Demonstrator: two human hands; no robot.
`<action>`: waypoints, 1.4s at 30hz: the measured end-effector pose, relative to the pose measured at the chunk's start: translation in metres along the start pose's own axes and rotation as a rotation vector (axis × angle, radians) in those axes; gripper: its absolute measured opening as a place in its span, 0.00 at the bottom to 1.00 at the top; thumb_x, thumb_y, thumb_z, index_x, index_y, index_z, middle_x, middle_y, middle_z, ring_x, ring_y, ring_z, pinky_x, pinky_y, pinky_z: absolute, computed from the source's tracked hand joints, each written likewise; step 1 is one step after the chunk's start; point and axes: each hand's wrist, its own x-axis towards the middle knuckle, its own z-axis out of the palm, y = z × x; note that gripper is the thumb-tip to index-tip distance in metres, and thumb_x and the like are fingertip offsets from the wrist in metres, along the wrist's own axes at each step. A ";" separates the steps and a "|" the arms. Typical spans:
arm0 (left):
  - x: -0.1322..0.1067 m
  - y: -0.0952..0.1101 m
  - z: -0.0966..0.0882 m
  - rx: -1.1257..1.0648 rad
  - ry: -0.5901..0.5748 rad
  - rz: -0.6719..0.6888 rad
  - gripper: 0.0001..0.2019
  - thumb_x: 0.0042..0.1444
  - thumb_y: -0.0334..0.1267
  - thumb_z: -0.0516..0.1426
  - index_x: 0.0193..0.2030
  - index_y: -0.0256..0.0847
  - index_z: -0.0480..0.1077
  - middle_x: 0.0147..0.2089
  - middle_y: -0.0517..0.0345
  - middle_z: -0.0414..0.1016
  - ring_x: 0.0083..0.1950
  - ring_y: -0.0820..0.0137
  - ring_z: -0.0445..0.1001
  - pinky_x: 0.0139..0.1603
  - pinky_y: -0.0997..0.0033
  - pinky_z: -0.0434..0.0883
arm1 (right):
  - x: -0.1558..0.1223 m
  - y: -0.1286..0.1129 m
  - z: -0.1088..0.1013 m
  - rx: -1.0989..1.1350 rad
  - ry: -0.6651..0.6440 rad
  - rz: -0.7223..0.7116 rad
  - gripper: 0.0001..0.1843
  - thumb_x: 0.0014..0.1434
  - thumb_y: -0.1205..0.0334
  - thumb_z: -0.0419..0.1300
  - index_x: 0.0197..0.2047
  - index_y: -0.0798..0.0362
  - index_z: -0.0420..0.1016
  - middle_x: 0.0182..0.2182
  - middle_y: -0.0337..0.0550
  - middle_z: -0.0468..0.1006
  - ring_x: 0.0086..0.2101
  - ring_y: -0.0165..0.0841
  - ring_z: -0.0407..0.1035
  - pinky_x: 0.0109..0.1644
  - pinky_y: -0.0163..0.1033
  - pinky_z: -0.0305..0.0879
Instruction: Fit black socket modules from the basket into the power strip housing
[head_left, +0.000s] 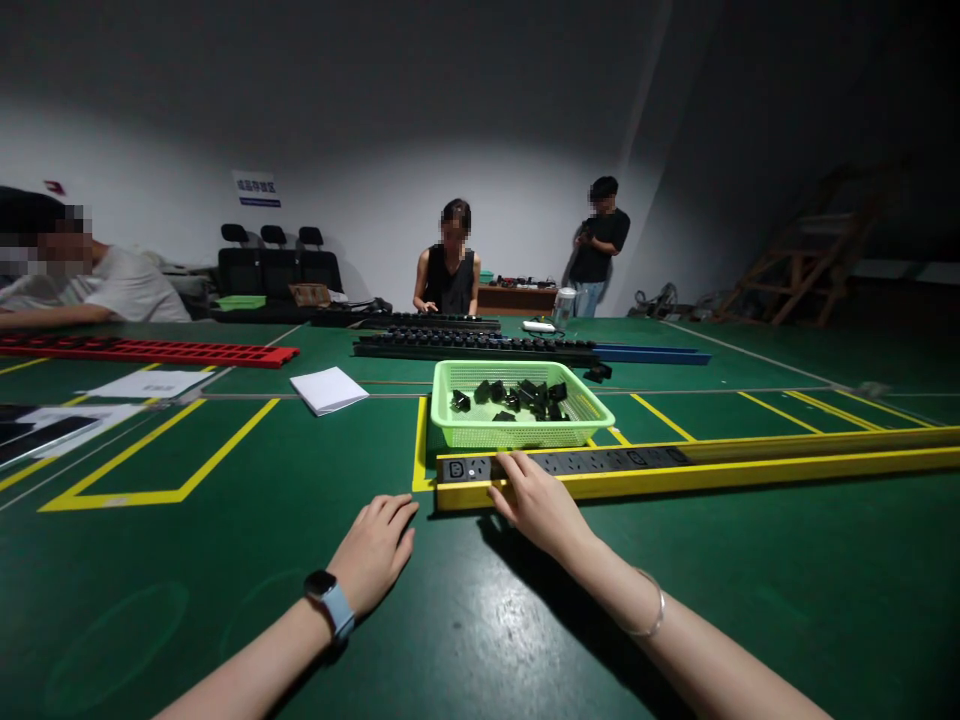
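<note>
My left hand (373, 555) lies on the green table with its fingers stretched out, holding nothing, a little left of the near end of a long yellow power strip (750, 468). My right hand (541, 500) is on that strip, its thumb against the front wall and its fingers over the row of black sockets (574, 462). The sockets fill the left part of the yellow channel; part of the row is hidden under my fingers. Right behind the strip stands a light green basket (517, 433) with several loose black socket pieces (532, 395) in it.
A white booklet (328, 390) and paper sheets (154, 384) lie to the left. Further back are a red rail (225, 352), a black rail full of parts (465, 345) and a blue rail (652, 355). Three people are around the table's far and left sides.
</note>
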 end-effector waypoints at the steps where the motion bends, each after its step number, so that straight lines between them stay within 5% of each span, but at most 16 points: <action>1: 0.000 0.000 0.000 0.003 -0.002 0.000 0.15 0.63 0.36 0.49 0.54 0.40 0.69 0.54 0.49 0.72 0.53 0.61 0.68 0.53 0.56 0.70 | -0.002 -0.003 0.000 -0.008 0.004 -0.011 0.21 0.63 0.55 0.53 0.57 0.53 0.64 0.45 0.52 0.71 0.43 0.40 0.70 0.44 0.44 0.71; 8: 0.000 0.000 0.002 0.009 -0.024 -0.009 0.16 0.63 0.36 0.49 0.55 0.39 0.68 0.54 0.49 0.71 0.54 0.60 0.67 0.55 0.54 0.68 | -0.013 -0.013 0.008 -0.030 0.012 -0.073 0.31 0.57 0.50 0.59 0.63 0.47 0.61 0.54 0.54 0.66 0.54 0.48 0.60 0.57 0.54 0.63; 21: -0.001 -0.002 0.004 0.002 -0.024 -0.006 0.16 0.63 0.36 0.48 0.55 0.39 0.68 0.54 0.49 0.71 0.54 0.61 0.67 0.54 0.55 0.69 | -0.018 -0.011 0.022 0.064 0.139 -0.066 0.25 0.61 0.59 0.54 0.60 0.54 0.64 0.59 0.49 0.67 0.60 0.42 0.57 0.62 0.52 0.59; 42: 0.000 -0.001 0.003 -0.012 0.004 0.000 0.16 0.63 0.37 0.49 0.54 0.40 0.69 0.54 0.49 0.72 0.54 0.62 0.68 0.54 0.55 0.69 | -0.019 -0.007 0.031 0.090 0.225 0.041 0.23 0.61 0.63 0.52 0.58 0.60 0.65 0.54 0.58 0.70 0.56 0.44 0.63 0.60 0.53 0.64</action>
